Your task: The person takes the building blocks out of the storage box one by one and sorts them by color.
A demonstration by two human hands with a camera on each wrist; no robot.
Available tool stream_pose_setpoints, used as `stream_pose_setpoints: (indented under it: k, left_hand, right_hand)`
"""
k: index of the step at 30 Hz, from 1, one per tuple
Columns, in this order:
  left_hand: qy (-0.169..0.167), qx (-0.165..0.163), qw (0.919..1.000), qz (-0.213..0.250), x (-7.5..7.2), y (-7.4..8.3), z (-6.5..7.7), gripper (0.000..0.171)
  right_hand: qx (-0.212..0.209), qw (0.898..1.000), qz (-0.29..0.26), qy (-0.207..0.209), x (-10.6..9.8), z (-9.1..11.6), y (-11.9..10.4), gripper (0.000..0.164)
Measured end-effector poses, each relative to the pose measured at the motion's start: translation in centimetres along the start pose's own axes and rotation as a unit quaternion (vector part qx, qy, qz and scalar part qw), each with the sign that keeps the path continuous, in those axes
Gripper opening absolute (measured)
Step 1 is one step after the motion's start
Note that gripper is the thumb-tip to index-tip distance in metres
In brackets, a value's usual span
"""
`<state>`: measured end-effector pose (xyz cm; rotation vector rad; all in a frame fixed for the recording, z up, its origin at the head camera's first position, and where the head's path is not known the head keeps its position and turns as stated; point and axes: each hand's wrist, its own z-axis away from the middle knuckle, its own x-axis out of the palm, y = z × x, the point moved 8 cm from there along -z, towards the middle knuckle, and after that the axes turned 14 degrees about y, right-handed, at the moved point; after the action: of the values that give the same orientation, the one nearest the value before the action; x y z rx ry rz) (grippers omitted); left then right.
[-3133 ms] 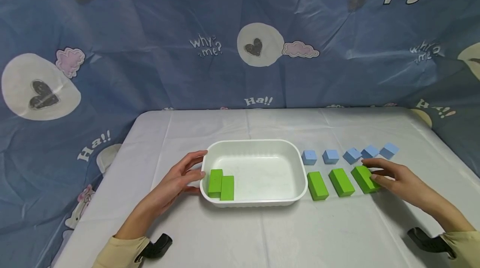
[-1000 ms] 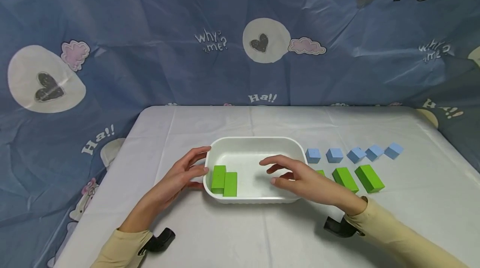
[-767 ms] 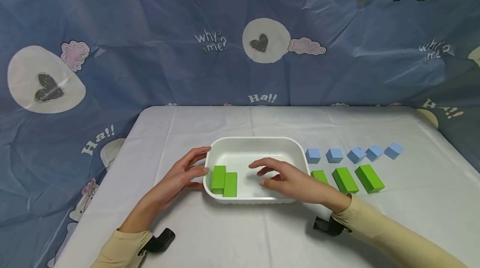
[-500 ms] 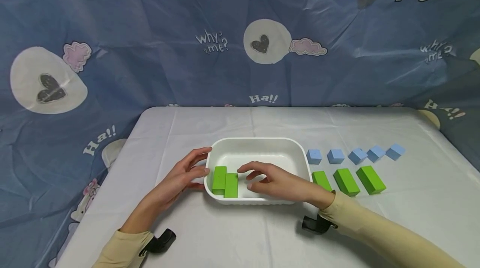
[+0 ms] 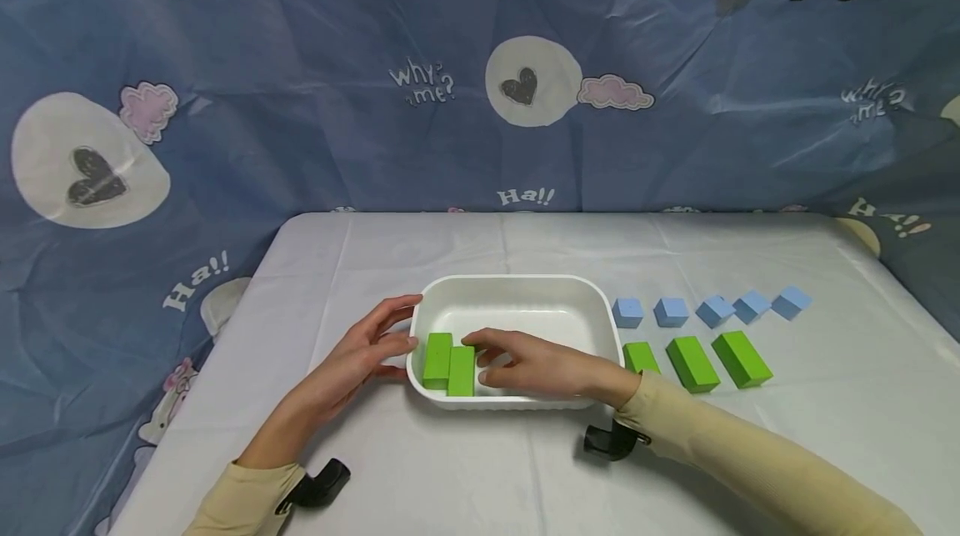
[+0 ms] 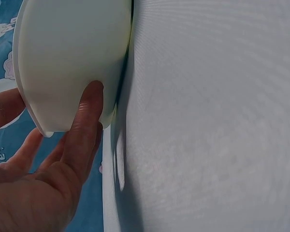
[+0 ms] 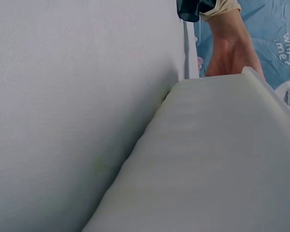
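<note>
A white plastic tub (image 5: 525,404) stands on the table, and two green blocks lie in its left part. My left hand (image 5: 358,357) touches the tub's left end; in the left wrist view one straight finger (image 6: 87,121) lies against the outer wall. Inside the tub, my right hand (image 5: 536,365) is at the right-hand green block (image 5: 461,373), its index fingertip by the block's far edge and its thumb beside it. No grip on it is visible. The left-hand green block (image 5: 437,361) lies alongside. In the right wrist view, the tub wall (image 7: 208,159) hides my right fingers.
Right of the tub, three green blocks (image 5: 692,364) stand in a row, the nearest partly hidden behind the tub's rim and my right arm. Behind them is a row of several light blue cubes (image 5: 671,313). A white cloth covers the table (image 5: 450,478); a blue printed sheet (image 5: 337,102) hangs behind.
My right hand has come from the green blocks on the table into the tub, moving left to the right-hand green block there. My left hand stays at the tub's end.
</note>
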<state>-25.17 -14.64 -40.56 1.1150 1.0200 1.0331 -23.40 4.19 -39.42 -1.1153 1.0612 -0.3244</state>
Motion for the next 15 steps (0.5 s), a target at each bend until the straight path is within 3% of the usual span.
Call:
stream_pose_setpoints:
  k: [7,11,15]
  left_hand:
    - [-0.003,0.001,1.0,0.001,-0.02,0.0,0.06,0.056]
    - [-0.002,0.0,1.0,0.0,-0.01,0.02,0.09,0.056]
    - [-0.002,0.003,1.0,-0.002,0.04,0.08,0.07,0.056]
  right_hand:
    - [0.003,1.0,0.001,-0.009,0.19,-0.02,0.18,0.044]
    - [-0.018,0.999,-0.044,-0.007,0.21,-0.2,-0.27,0.038]
    - [0.002,0.994,-0.105,-0.007,0.19,-0.3,-0.18,0.033]
